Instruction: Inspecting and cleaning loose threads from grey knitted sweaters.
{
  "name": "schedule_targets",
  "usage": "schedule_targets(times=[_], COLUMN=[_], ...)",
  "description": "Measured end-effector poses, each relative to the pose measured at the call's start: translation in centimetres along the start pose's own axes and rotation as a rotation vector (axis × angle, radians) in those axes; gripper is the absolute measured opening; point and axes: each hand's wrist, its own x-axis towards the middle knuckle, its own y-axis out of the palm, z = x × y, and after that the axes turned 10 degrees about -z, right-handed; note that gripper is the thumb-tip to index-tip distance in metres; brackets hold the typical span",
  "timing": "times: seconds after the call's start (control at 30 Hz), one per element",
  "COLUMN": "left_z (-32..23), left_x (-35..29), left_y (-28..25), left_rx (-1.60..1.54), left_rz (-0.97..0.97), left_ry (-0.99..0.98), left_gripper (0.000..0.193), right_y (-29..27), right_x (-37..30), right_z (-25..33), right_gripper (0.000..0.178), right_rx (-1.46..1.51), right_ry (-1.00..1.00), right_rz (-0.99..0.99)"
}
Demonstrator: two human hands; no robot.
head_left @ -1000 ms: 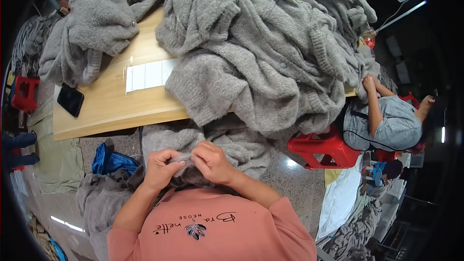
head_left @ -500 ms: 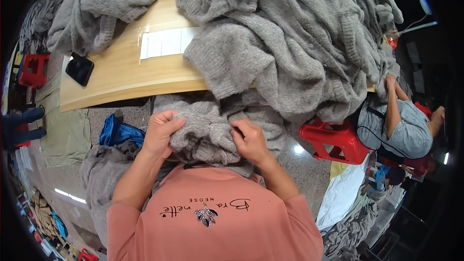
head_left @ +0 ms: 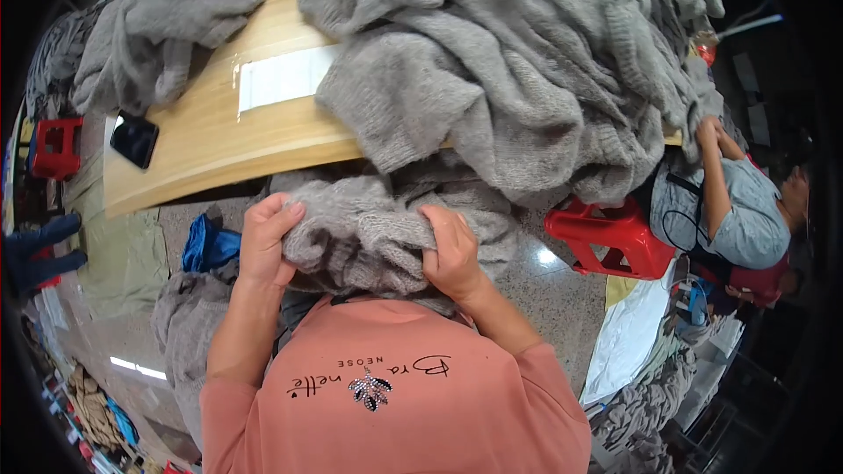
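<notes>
Between my hands a grey knitted sweater [head_left: 364,241] is bunched up in front of my chest, below the table's near edge. My left hand [head_left: 270,233] grips its left part, thumb on top and the other fingers hidden behind the cloth. On the opposite side my right hand [head_left: 450,250] is closed on a fold, with the thumb toward me. Just beyond, a large heap of grey knitwear [head_left: 492,79] covers the right of the wooden table [head_left: 202,140] and hangs over its edge. More grey knit hangs below the table behind the held piece.
On the table lie a black phone [head_left: 134,140], a white paper sheet [head_left: 285,79] and another grey pile [head_left: 176,17]. A red stool [head_left: 610,237] stands to the right, near a co-worker in a light shirt [head_left: 742,219]. Blue cloth [head_left: 209,244] lies at the left.
My hands have moved slightly apart, the left one outward, and the sweater between them is spread wider. The right hand has turned, its thumb now lower. The whole view has shifted a little.
</notes>
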Motion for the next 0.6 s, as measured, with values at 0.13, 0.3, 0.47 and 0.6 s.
schedule_targets(times=[0.13,0.3,0.47,0.6], left_z=[-0.1,-0.4,0.4,2.0], left_x=[0.3,0.4,-0.1,-1.1], left_y=[-1.6,-2.2,-1.1,0.3], left_rx=[0.156,0.123,0.228,0.491], left_rz=[0.005,0.010,0.246,0.278], left_ry=[0.078,0.098,0.128,0.247], left_gripper=[0.025,0.031,0.018,0.011], right_y=[-0.5,-0.9,0.0,1.2], right_x=[0.6,1.2,0.7,1.2], right_z=[-0.4,1.8,5.7,7.0], right_gripper=[0.045,0.043,0.015,0.011], right_rx=[-0.167,0.144,0.281,0.305], right_ry=[-0.090,-0.105,-0.206,-0.460], right_rz=[-0.047,0.052,0.152,0.082])
